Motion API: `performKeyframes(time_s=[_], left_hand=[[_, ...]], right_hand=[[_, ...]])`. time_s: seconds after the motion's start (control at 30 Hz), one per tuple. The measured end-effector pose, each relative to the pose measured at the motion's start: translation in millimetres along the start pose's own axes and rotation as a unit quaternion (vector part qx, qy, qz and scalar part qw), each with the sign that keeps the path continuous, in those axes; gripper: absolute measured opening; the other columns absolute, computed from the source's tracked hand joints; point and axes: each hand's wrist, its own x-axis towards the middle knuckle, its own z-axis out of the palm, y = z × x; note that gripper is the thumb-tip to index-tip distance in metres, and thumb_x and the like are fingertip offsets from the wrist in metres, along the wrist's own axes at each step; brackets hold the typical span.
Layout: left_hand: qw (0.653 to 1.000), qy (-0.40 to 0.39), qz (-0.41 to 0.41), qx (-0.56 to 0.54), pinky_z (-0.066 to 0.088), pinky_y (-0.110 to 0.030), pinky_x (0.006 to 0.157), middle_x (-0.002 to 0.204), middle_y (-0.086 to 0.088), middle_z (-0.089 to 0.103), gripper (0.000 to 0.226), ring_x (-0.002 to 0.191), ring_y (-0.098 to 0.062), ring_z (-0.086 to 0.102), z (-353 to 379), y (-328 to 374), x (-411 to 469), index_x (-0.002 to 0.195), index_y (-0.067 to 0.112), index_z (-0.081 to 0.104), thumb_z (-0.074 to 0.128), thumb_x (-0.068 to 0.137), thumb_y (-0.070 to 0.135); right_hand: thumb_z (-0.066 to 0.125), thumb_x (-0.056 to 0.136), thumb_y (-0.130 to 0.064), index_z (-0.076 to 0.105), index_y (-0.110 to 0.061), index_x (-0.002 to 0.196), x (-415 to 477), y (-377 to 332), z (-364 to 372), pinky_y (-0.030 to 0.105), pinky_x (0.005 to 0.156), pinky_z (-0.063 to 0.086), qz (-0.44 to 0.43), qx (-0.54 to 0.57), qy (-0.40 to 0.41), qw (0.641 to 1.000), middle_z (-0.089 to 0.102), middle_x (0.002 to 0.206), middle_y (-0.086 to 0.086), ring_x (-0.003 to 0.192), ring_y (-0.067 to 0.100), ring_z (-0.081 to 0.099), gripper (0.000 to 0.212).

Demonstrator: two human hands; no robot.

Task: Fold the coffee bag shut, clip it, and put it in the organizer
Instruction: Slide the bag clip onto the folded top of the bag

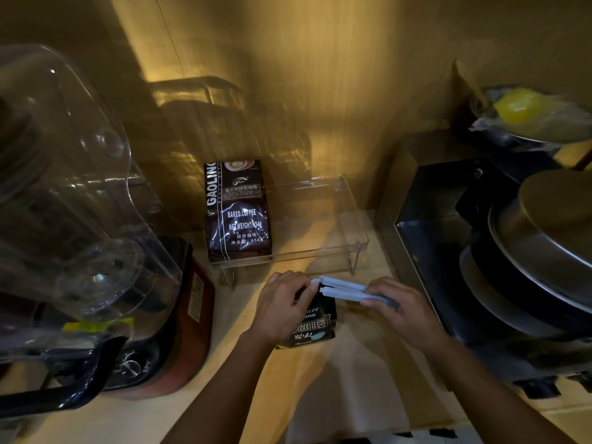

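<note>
step: clipping | coffee bag (pixel 315 328) on desk (pixel 352 379), 6 o'clock of organizer (pixel 352 219) | left hand (pixel 282 307) pinches folded top | right hand (pixel 397 304) grips clip (pixel 346 288), arms look parted | next: likely seat, press shut, lift to 12

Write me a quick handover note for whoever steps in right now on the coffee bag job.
Left hand: holds the small coffee bag upright on the counter, grip at its folded top.
Right hand: holds the white clip along the bag's top edge; the clip looks not yet snapped shut.
Clear organizer sits behind, with a larger coffee bag at its left end.
Done: the fold, apparently.
Left: close the clip, put the bag in the organizer.
</note>
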Motion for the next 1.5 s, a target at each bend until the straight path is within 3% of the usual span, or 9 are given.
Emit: performKeyframes(time_s=[0.13, 0.3, 0.43, 0.6, 0.73, 0.97, 1.1, 1.27, 1.5], left_hand=[[1.0, -0.002, -0.02, 0.011, 0.04, -0.038, 0.074, 0.087, 0.001, 0.062, 0.005, 0.084, -0.02, 0.05, 0.7, -2.7, -0.9, 0.086, 0.023, 0.051, 0.056, 0.086, 0.024], [0.998, 0.003, -0.056, -0.039, 0.042, -0.037, 0.069, 0.081, 0.011, 0.058, 0.018, 0.085, -0.019, 0.049, 0.0, 1.0, -2.1, 0.091, 0.028, 0.045, 0.059, 0.086, 0.017], [0.999, 0.007, -0.039, -0.024, 0.036, -0.021, 0.059, 0.077, 0.006, 0.054, 0.022, 0.073, -0.012, 0.048, -0.7, 0.5, -3.0, 0.08, 0.03, 0.045, 0.062, 0.085, 0.017], [0.999, 0.034, -0.004, -0.021, 0.036, -0.02, 0.067, 0.08, 0.008, 0.048, 0.011, 0.077, -0.011, 0.047, -3.6, 0.7, -4.2, 0.081, 0.015, 0.053, 0.057, 0.086, 0.007], [0.999, 0.028, 0.015, -0.02, 0.043, -0.029, 0.072, 0.087, 0.002, 0.051, 0.008, 0.083, -0.015, 0.05, -5.4, 1.5, -4.7, 0.084, 0.012, 0.055, 0.056, 0.087, 0.004], [0.998, 0.035, -0.002, -0.042, 0.046, -0.036, 0.076, 0.09, -0.002, 0.054, 0.008, 0.086, -0.018, 0.052, -6.0, 4.0, -3.8, 0.082, 0.012, 0.055, 0.058, 0.086, 0.006], [0.998, 0.03, -0.021, -0.05, 0.04, -0.029, 0.08, 0.088, 0.002, 0.054, 0.007, 0.088, -0.017, 0.052, -4.8, 4.1, -0.4, 0.079, 0.013, 0.057, 0.062, 0.084, 0.011], [0.999, 0.031, -0.018, -0.013, 0.025, -0.006, 0.076, 0.089, 0.006, 0.053, 0.009, 0.09, -0.019, 0.051, -2.6, 6.8, 3.9, 0.076, 0.013, 0.059, 0.063, 0.083, 0.008], [0.997, 0.045, 0.01, 0.062, 0.019, -0.02, 0.071, 0.087, -0.005, 0.058, 0.011, 0.085, -0.021, 0.051, 2.8, 11.9, 2.7, 0.077, 0.014, 0.056, 0.06, 0.083, 0.006]], right_hand=[[0.068, 0.078, -0.01, 0.065, -0.009, 0.083, 1.4, 1.0, -3.5, 0.025, 0.07, 0.046, -0.012, -0.03, -0.002, 0.999, 0.064, 0.082, 0.007, 0.078, 0.009, 0.057, 0.006], [0.071, 0.077, -0.014, 0.067, -0.01, 0.085, 8.1, 0.9, -13.8, 0.027, 0.069, 0.049, -0.036, -0.087, -0.005, 0.996, 0.068, 0.084, 0.004, 0.079, 0.015, 0.062, 0.01], [0.073, 0.076, -0.015, 0.069, -0.011, 0.087, 15.3, 0.9, -13.3, 0.035, 0.068, 0.053, -0.063, -0.132, -0.054, 0.988, 0.07, 0.085, 0.006, 0.077, 0.022, 0.064, 0.013], [0.067, 0.08, -0.03, 0.053, -0.027, 0.121, 17.4, 4.5, -8.5, 0.02, 0.071, 0.045, 0.02, -0.111, -0.074, 0.991, 0.066, 0.096, -0.005, 0.084, 0.01, 0.059, 0.044], [0.067, 0.081, -0.025, 0.064, -0.017, 0.104, 20.1, 3.2, -5.6, 0.013, 0.07, 0.039, 0.023, -0.106, -0.089, 0.99, 0.065, 0.092, -0.003, 0.083, 0.013, 0.059, 0.025], [0.067, 0.08, -0.021, 0.065, -0.011, 0.095, 26.1, -6.4, -2.8, 0.029, 0.069, 0.044, -0.006, -0.12, -0.081, 0.989, 0.063, 0.087, 0.006, 0.078, 0.017, 0.056, 0.018], [0.066, 0.081, -0.026, 0.064, -0.013, 0.097, 28.3, -8.2, 2.0, 0.03, 0.07, 0.045, -0.024, -0.143, -0.079, 0.986, 0.064, 0.089, 0.004, 0.08, 0.017, 0.056, 0.021], [0.071, 0.078, -0.022, 0.065, -0.01, 0.094, 34.2, -15.1, 9.6, 0.033, 0.07, 0.048, -0.057, -0.159, -0.081, 0.982, 0.067, 0.086, 0.009, 0.078, 0.023, 0.06, 0.021], [0.068, 0.078, -0.021, 0.064, -0.009, 0.088, 40.3, -23.9, 22.0, 0.025, 0.064, 0.036, -0.075, -0.17, -0.086, 0.979, 0.066, 0.08, 0.009, 0.074, 0.022, 0.058, 0.016]])
